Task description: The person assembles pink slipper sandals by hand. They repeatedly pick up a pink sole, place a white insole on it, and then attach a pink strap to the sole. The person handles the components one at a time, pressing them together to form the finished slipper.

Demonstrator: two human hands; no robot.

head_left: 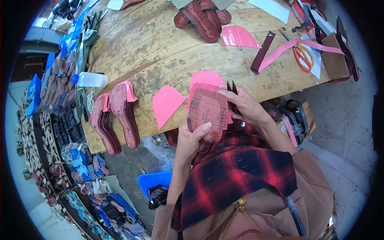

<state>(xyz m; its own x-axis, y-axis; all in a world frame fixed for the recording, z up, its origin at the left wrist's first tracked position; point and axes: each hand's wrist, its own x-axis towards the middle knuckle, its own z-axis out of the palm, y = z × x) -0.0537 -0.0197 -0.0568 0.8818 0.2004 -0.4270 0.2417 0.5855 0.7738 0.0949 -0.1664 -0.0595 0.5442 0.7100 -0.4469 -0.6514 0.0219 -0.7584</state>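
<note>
A red and black checked cloth lies over the person's lap, closest of all, and just above it both hands meet around a shoe sole with a grid pattern on its face and pink sheet stuck behind it. The left hand grips the sole from below, thumb pressed flat on the lower edge and the other fingers curled behind it out of sight. The right hand closes on the sole's right edge, its fingers bunched around a pair of dark scissors whose blades poke up just above the fingertips. The sole is held in the air over the near edge of a wooden table. Just left of the fingers a loose pink piece lies on the wood, and farther left two soles with pink backing lean over the table's edge, beside a white bottle. Well beyond the fingers sit a stack of reddish soles, another pink scrap, a pink strip and orange-handled scissors.
</note>
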